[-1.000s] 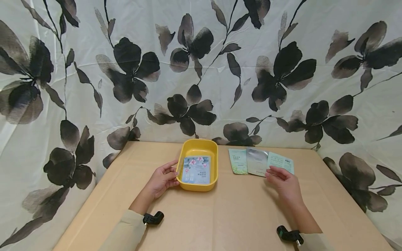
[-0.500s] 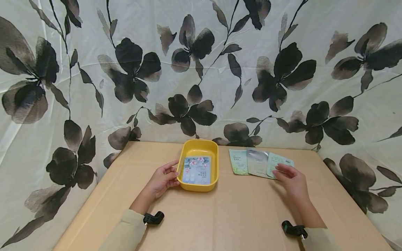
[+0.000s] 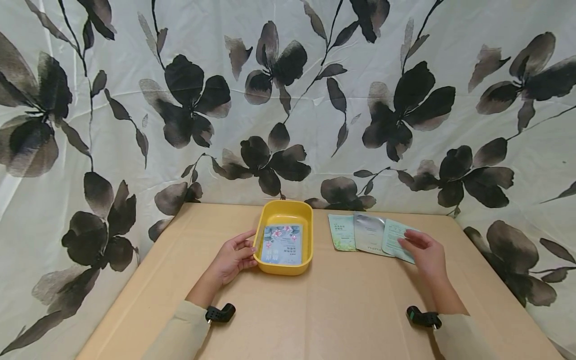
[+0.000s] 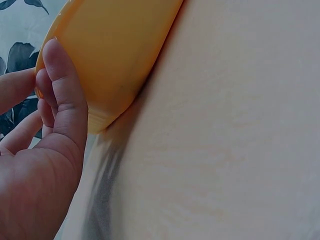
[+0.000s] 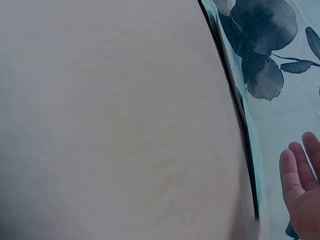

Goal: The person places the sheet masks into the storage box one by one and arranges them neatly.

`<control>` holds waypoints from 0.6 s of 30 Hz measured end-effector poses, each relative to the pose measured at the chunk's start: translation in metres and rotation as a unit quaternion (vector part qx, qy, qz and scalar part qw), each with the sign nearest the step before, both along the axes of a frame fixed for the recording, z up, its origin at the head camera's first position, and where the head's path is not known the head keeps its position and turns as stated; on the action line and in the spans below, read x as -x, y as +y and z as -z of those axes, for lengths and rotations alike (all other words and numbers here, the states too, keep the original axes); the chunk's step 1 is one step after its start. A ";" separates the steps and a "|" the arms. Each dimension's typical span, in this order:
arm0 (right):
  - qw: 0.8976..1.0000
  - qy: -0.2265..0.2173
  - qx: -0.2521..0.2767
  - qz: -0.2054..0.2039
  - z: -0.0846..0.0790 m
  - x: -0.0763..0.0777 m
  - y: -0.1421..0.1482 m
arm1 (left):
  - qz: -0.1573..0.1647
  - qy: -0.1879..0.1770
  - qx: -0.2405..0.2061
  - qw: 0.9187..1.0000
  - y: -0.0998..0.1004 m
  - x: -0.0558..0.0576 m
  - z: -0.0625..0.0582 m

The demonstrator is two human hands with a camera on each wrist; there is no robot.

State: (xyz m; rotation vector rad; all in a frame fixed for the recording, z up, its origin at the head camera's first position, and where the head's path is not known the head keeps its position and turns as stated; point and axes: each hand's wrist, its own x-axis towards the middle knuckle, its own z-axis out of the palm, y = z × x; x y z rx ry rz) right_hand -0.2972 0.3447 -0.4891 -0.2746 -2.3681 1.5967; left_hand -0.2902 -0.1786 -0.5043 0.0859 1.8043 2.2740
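A yellow plastic tray (image 3: 308, 240) stands left of the middle of the table, and a pale blue flowered face mask packet (image 3: 282, 245) lies flat in it. My left hand (image 3: 235, 257) grips the tray's left rim; in the left wrist view the thumb lies against the outer wall with fingers at the rim. To the right, a mint packet (image 3: 343, 232), a silver packet (image 3: 369, 232) and a light green packet (image 3: 396, 237) lie overlapping in a row. My right hand (image 3: 427, 252) is at the light green packet's right side, its loosely extended fingers overlapping it in the head view.
The tan table (image 3: 306, 310) reaches back to a white cloth (image 3: 333, 175) with dark printed flowers, which also hangs at both sides. Black camera bands (image 3: 220, 313) are worn on both wrists.
My right hand has drifted right and slightly back along the light green packet, uncovering more of its lower edge. The left hand and tray have stayed put.
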 end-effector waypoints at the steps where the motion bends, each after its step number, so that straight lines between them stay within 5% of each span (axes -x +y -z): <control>1: 1.000 -0.002 -0.004 0.003 0.001 0.002 0.001 | 0.000 0.000 -0.001 1.000 0.000 0.000 0.000; 18: 0.997 -0.038 -0.060 0.021 0.007 0.028 0.022 | 0.002 0.000 -0.002 1.000 0.001 0.000 -0.003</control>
